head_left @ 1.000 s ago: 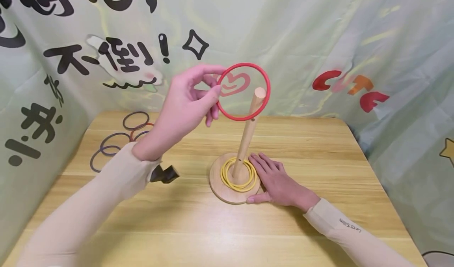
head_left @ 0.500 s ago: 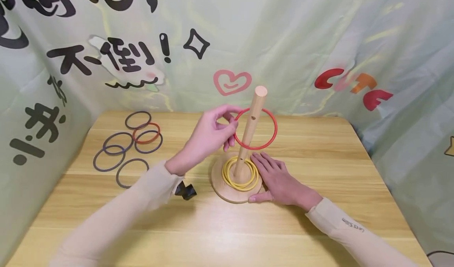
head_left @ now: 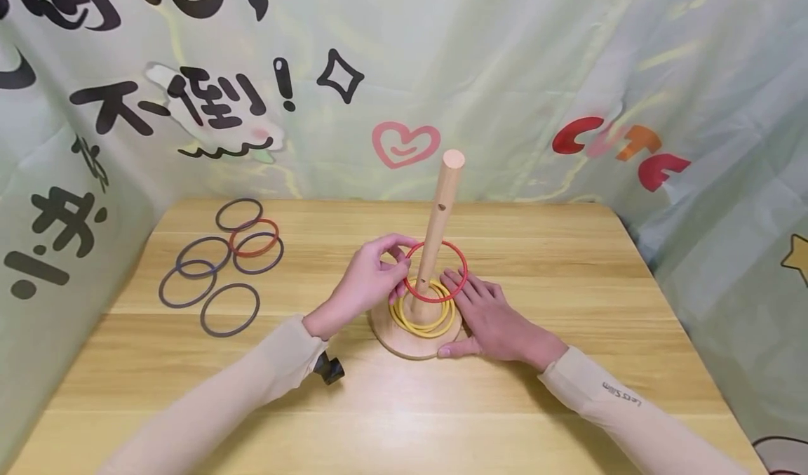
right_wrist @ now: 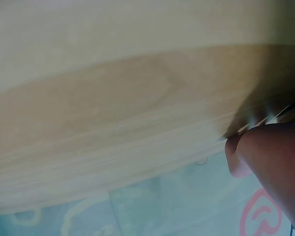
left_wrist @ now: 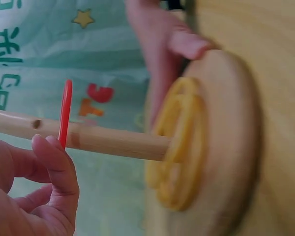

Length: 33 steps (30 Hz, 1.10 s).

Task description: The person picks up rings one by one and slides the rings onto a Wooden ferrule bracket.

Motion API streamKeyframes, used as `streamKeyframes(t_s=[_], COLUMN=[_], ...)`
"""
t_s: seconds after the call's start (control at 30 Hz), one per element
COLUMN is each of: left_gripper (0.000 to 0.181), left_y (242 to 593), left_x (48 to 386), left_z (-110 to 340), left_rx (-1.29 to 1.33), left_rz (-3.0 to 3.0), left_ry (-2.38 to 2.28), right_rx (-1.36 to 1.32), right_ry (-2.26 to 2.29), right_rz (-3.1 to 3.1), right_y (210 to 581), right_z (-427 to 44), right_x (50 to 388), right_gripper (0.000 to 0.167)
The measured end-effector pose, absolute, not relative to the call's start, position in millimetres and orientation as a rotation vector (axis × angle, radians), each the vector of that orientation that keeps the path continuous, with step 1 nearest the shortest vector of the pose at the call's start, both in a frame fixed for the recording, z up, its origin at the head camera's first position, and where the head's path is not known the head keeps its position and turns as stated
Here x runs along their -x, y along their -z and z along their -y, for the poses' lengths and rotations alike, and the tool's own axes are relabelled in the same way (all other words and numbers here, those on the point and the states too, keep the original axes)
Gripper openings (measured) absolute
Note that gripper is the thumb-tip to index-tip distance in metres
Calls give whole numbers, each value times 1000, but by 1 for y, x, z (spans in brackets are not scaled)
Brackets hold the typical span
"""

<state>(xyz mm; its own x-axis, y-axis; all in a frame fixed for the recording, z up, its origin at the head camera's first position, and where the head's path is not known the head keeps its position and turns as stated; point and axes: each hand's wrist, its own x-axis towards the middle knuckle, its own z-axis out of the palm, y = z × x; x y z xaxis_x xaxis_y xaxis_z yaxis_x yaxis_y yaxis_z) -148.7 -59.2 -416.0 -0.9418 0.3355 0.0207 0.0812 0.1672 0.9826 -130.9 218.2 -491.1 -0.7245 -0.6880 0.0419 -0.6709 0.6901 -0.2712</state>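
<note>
My left hand [head_left: 368, 276] pinches the near-left edge of a red ring [head_left: 465, 270] between thumb and fingers. The ring goes around the wooden peg [head_left: 438, 215], low on it in the head view; in the left wrist view the red ring [left_wrist: 66, 110] stands apart from the base. Several yellow rings [head_left: 452, 313] lie around the peg's foot on the round wooden base [head_left: 404, 347]. My right hand [head_left: 499, 324] rests against the right side of that base, fingers spread and straight. In the right wrist view only part of the right hand [right_wrist: 273, 157] shows beside the wood.
On the left of the wooden table [head_left: 568, 264] lie several dark purple-grey rings [head_left: 230, 331], some overlapping, with another red ring [head_left: 254, 254] among them. A black wrist mount [head_left: 330, 368] hangs beneath the left wrist. Printed curtains [head_left: 505, 75] enclose the table's back and sides.
My left hand has lowered the red ring from above the peg's top, over it and down along the shaft. The right hand has stayed at the base.
</note>
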Motion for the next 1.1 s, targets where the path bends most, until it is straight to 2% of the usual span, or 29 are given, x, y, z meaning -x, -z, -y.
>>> streamKeyframes(t_s=[0.33, 0.73, 0.87, 1.1], left_gripper=[34, 37, 42, 38], left_y=[452, 464, 466, 470], left_x=[142, 136, 126, 99], left_z=[63, 72, 87, 133], left_rx=[-399, -395, -389, -347], left_rz=[-2279, -2436, -2494, -2614], left_ry=[-1742, -1606, -1562, -1504], right_rx=[1087, 1084, 1084, 1085], right_ry=[433, 444, 446, 433], right_rz=[-2813, -2814, -2809, -2810], right_y=[490, 489, 490, 492], right_z=[-218, -216, -216, -218], right_x=[132, 129, 129, 131], right_gripper=[129, 127, 128, 129])
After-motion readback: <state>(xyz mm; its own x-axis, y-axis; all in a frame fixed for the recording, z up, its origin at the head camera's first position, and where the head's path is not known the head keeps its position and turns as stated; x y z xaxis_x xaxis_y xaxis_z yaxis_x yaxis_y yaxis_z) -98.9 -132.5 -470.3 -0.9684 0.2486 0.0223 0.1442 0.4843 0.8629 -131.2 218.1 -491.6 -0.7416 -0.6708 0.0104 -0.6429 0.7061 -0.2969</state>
